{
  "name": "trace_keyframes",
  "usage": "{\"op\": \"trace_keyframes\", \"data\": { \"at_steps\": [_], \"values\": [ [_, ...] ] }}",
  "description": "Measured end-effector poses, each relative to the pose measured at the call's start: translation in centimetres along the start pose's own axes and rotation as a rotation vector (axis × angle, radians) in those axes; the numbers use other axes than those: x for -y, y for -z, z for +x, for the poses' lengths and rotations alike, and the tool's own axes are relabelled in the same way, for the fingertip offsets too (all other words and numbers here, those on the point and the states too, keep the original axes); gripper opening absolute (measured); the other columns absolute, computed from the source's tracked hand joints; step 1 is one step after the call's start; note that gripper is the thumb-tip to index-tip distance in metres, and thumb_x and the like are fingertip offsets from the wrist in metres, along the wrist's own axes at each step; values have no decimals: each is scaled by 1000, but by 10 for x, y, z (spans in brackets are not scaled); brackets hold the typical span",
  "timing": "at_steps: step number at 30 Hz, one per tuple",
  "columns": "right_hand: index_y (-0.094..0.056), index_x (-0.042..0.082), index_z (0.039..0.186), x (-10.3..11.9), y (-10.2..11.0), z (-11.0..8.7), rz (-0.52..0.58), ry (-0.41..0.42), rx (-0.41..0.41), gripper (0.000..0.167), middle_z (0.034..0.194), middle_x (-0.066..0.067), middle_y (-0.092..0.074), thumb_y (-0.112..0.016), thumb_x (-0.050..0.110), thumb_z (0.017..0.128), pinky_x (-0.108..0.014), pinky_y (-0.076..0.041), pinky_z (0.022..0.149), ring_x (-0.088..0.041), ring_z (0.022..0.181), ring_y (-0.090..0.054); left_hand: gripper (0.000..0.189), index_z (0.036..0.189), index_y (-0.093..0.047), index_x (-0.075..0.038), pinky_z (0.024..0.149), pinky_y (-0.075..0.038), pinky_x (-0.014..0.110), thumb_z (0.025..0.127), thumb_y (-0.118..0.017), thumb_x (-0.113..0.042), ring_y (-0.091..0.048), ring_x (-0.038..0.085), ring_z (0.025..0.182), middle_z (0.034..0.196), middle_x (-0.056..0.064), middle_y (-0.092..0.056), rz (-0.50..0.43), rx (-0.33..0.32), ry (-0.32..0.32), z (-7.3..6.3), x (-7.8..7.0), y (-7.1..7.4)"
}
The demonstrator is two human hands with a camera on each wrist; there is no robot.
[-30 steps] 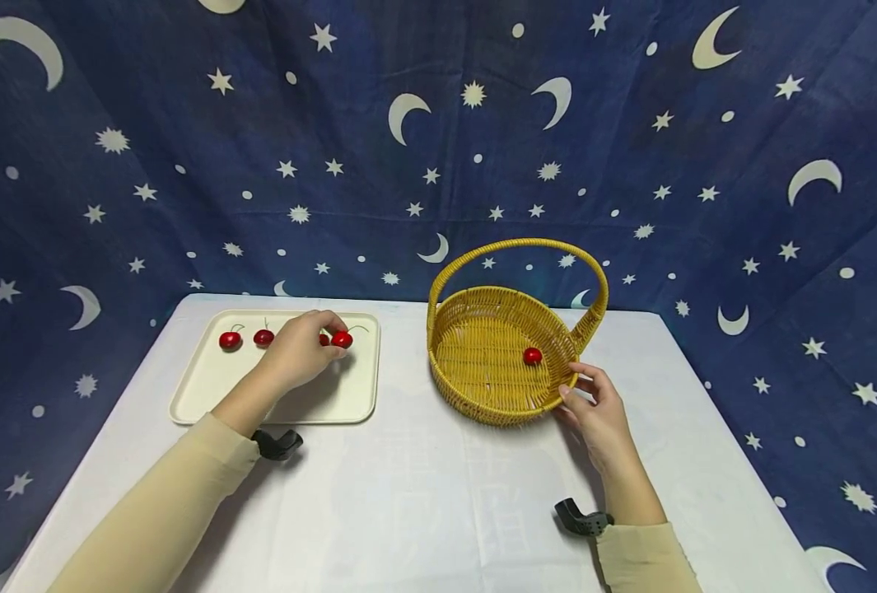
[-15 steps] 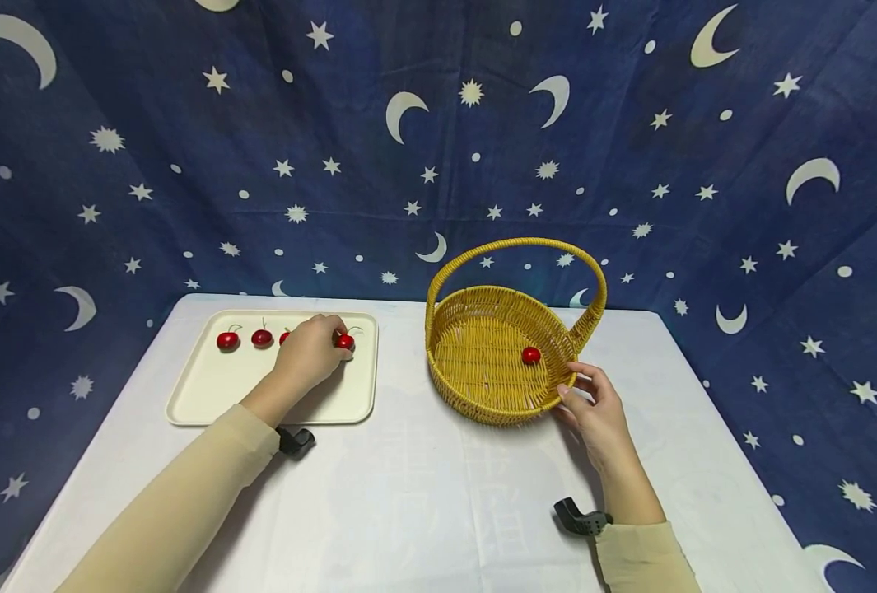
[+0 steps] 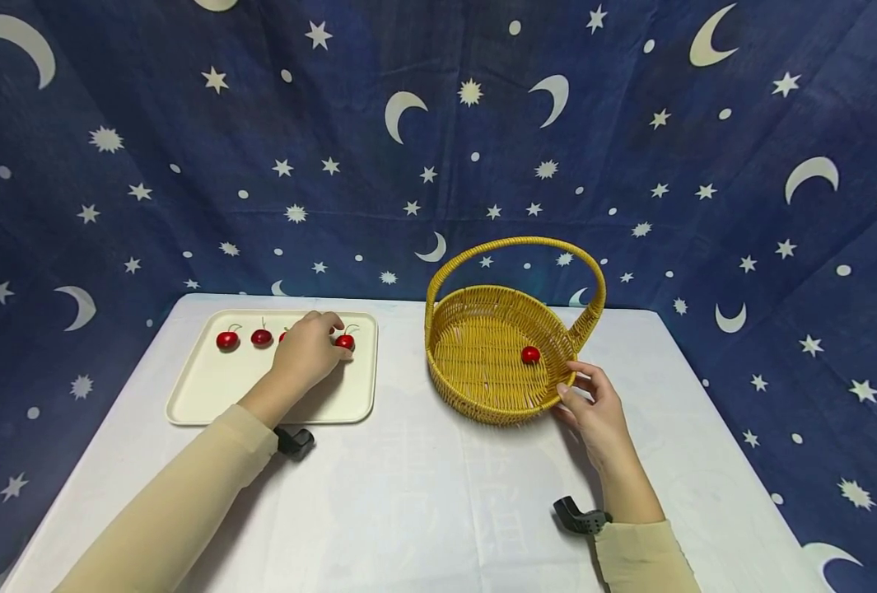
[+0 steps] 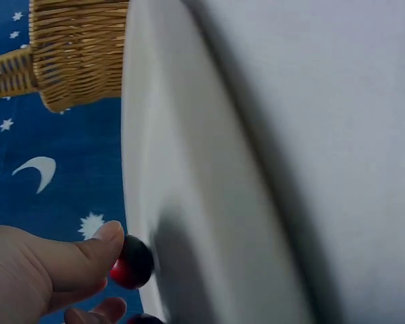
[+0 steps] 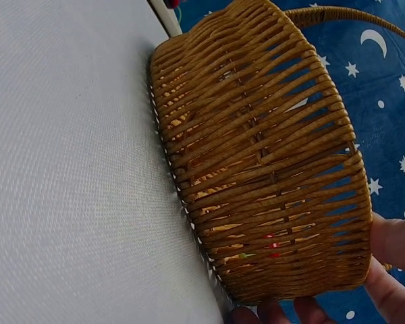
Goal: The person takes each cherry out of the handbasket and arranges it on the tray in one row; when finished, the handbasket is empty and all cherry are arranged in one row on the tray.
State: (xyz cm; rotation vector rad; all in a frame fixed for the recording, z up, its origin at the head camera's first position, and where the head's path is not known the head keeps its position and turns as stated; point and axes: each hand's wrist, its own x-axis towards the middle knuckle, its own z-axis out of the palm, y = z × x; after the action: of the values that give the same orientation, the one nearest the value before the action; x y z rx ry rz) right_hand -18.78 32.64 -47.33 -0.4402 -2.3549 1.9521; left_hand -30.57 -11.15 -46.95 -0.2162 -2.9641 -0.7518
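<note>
My left hand [image 3: 308,350] is over the right part of a cream tray [image 3: 216,395], its thumb and forefinger bent about a red cherry [image 3: 345,341] with a thin stem. In the left wrist view the thumb lies against this cherry [image 4: 131,263], and part of another cherry [image 4: 145,319] shows below it. More cherries stand in a row, such as the leftmost cherry [image 3: 227,340]; some are partly hidden behind the hand. My right hand [image 3: 597,412] holds the near right rim of a yellow wicker basket [image 3: 482,408]. One cherry [image 3: 530,355] lies inside the basket.
A tall arched handle [image 3: 520,241] rises over the basket. Tray and basket stand apart on a white-covered table [image 3: 401,494]. Behind and at both sides hangs a dark blue cloth [image 3: 379,49] with moons and stars.
My left hand has shifted slightly right with the cherry, whose stem has turned; the forefinger now sits a little higher off it. My right hand and the basket have stayed put.
</note>
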Motion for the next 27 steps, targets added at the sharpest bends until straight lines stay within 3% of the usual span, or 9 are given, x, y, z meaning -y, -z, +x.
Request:
{"op": "trace_keyframes", "data": {
  "at_steps": [4,9,19,27],
  "values": [
    [-44,10,156,1,0,1,-3,3,3,50,153,-19,-44,-61,11,109,-32,-63,95,-9,108,-66,45,126,-71,-6,92,-55,57,87,-88,-20,-71,42,110,120,19,-74,-51,10,-12,-3,-6,11],
    [-45,11,157,0,0,1,-18,-5,-1,50,152,-18,-44,-61,11,109,-33,-63,95,-9,108,-65,42,128,-71,-5,98,-54,56,89,-83,-13,-71,41,115,123,18,-77,-171,69,-32,-14,-26,22],
    [-44,12,157,-1,-1,1,-9,-21,3,51,150,-16,-44,-61,12,109,-32,-63,96,-7,108,-64,33,118,-76,-15,103,-54,50,87,-88,-14,-70,32,120,117,6,-79,-267,241,-163,-39,-93,37],
    [-44,11,157,2,0,-1,-20,-10,-3,50,151,-19,-44,-60,11,109,-32,-63,96,-12,112,-65,30,113,-77,-18,107,-53,46,86,-90,-13,-71,25,117,112,-1,-78,-335,344,-339,-37,-142,31]
  ]
}}
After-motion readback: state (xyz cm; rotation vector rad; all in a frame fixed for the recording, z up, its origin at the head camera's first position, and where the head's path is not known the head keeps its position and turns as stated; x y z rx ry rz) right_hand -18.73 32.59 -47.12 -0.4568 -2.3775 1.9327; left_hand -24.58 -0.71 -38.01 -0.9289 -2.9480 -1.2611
